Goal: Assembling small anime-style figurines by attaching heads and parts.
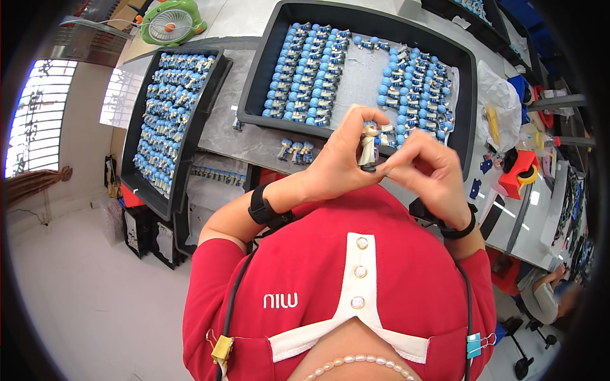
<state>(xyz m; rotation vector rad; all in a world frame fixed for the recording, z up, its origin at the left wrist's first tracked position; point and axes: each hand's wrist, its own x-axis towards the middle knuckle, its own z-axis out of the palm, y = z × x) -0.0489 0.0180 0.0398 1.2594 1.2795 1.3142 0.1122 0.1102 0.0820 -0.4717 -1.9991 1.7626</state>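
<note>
My left hand [333, 165] grips a small figurine [368, 151] with blue hair and a long pale coat, upright between thumb and curled fingers. Close beside its base, my right hand [432, 181] is closed, thumb and index finger pinched together; what they hold, if anything, cannot be made out. Both hands are just in front of a large black tray [467, 70] of similar blue-haired figurines, packed in rows on its left and right sides with a pale gap between. On the table left of my left hand stand three more figurines [296, 151].
A second black tray [215, 73] full of figurines stands at the left, with another row of figurines [218, 176] below it. A green fan [169, 25] is at the far left. To the right are a clear plastic bag [497, 101] and a red tape dispenser [510, 180]. Another person [541, 297] sits at the lower right.
</note>
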